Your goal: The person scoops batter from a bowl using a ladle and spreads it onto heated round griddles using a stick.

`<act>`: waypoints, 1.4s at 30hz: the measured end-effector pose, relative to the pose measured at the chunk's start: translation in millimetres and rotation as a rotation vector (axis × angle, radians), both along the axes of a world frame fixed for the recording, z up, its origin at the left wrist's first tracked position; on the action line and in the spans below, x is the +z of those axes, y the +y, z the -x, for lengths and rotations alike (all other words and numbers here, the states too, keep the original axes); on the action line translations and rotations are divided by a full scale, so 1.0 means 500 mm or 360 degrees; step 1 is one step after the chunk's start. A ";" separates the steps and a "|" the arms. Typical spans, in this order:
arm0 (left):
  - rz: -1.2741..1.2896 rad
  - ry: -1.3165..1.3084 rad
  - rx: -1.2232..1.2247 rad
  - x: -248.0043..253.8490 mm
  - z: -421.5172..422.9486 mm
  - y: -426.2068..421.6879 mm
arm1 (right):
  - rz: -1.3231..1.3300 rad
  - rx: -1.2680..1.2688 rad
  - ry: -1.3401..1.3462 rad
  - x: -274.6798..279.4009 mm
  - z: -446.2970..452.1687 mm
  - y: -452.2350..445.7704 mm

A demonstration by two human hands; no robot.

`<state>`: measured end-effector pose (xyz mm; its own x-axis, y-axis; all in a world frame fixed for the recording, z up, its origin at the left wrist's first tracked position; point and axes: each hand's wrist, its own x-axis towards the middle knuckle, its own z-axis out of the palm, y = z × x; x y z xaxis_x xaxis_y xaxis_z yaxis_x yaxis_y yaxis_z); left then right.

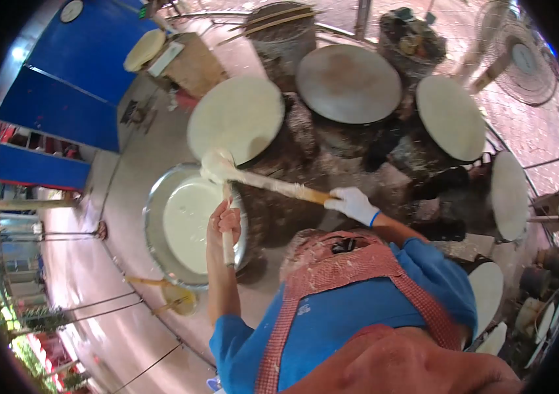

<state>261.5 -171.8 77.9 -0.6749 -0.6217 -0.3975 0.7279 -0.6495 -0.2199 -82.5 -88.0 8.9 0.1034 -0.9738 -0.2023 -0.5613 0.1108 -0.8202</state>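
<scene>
My left hand [226,220], bare, is closed around a pale stick [228,248] above the rim of a metal tub [150,230]. White batter [191,220] lies in the tub. My right hand [353,205], in a white glove, grips the yellowish end of a long wooden-handled tool [273,184]. The far end of that tool is thickly coated in batter, over the tub's upper edge and beside a round griddle [235,118] with a pale layer across it. The top of the stick meets this coated end; I cannot tell whether they touch.
A darker griddle [348,84] stands ahead, with more pale-covered griddles [450,118] [509,196] curving round to my right. A yellowish container [178,299] sits on the floor at left. Beyond are a wooden box [191,65], blue panels [63,85] and a fan [522,59].
</scene>
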 end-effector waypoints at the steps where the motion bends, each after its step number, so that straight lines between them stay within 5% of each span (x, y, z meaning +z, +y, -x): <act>1: -0.0165 0.0144 -0.0082 -0.041 0.044 -0.008 | -0.0075 -0.0017 0.0165 -0.012 0.055 0.044; 4: -0.0391 0.0403 -0.0241 -0.121 0.197 -0.040 | 0.0064 -0.0311 0.0261 -0.022 0.200 0.178; 5: -0.0409 0.0198 -0.0220 -0.121 0.257 -0.055 | 0.0049 -0.0475 0.0294 -0.017 0.244 0.214; 6: -0.0409 0.0502 -0.0405 -0.122 0.322 -0.069 | 0.0039 -0.0629 0.0327 -0.012 0.295 0.242; 10: 0.0272 0.0290 -0.0648 -0.082 0.532 -0.172 | -0.0291 -0.1135 0.0787 0.002 0.459 0.237; 12: 0.0255 0.0014 -0.0846 -0.054 0.611 -0.257 | 0.0008 -0.1285 0.0491 0.059 0.491 0.186; 14: 0.1126 -0.0930 -0.0906 -0.046 0.690 -0.341 | 0.0603 -0.1303 0.0325 0.054 0.503 0.121; 17: 0.1489 -0.1531 -0.0807 -0.040 0.803 -0.401 | 0.0500 -0.1069 0.0469 0.110 0.467 0.006; 18: 0.1554 -0.1519 -0.0806 -0.060 0.840 -0.426 | 0.0314 -0.0968 0.0858 0.080 0.468 -0.041; 21: 0.1442 -0.1597 -0.0779 -0.230 0.897 -0.498 | 0.0000 -0.1030 0.1067 0.005 0.471 -0.128; 23: 0.2778 -0.3164 0.0090 -0.329 0.890 -0.558 | 0.0121 -0.1039 0.0818 -0.027 0.515 -0.141; 24: 0.2777 -0.3157 0.0115 -0.302 0.881 -0.564 | 0.0362 -0.1070 0.0608 -0.045 0.547 -0.127; 26: 0.2784 -0.3633 -0.0566 -0.228 0.844 -0.534 | 0.0499 -0.1394 -0.0190 -0.047 0.553 -0.121; 27: 0.2765 -0.3628 -0.0561 -0.214 0.845 -0.540 | 0.0292 -0.1772 -0.1073 -0.009 0.513 -0.149; 28: 0.2881 -0.3565 -0.0540 -0.209 0.843 -0.540 | 0.0279 -0.1927 -0.1354 0.001 0.480 -0.185; 30: 0.2981 -0.3493 -0.0573 -0.192 0.851 -0.533 | 0.0660 -0.1392 -0.0239 -0.123 0.489 -0.265; 31: 0.2914 -0.3290 -0.0289 -0.165 0.870 -0.550 | 0.0503 -0.1178 0.0675 -0.148 0.501 -0.280; 32: 0.2852 -0.3094 -0.0018 -0.134 0.869 -0.572 | 0.0077 -0.1172 0.0875 -0.054 0.478 -0.275; 33: 0.2881 -0.3120 -0.0022 -0.095 0.858 -0.592 | 0.0121 -0.1221 0.0823 -0.063 0.487 -0.279; 35: 0.3012 -0.2655 0.1239 -0.046 0.834 -0.619 | 0.0245 -0.1422 0.0486 -0.093 0.515 -0.268; 36: 0.3040 -0.2650 0.1220 -0.041 0.808 -0.618 | 0.0359 -0.1458 0.0016 -0.125 0.507 -0.283; 38: 0.2836 -0.2412 0.0406 -0.088 0.714 -0.584 | 0.0083 -0.1623 -0.0704 -0.130 0.419 -0.366; 40: 0.2616 -0.2351 -0.0158 -0.188 0.620 -0.527 | 0.0565 -0.1104 0.0389 -0.153 0.419 -0.437; 42: 0.2058 -0.2367 -0.0822 -0.165 0.530 -0.413 | 0.0204 -0.1021 0.0735 -0.023 0.433 -0.400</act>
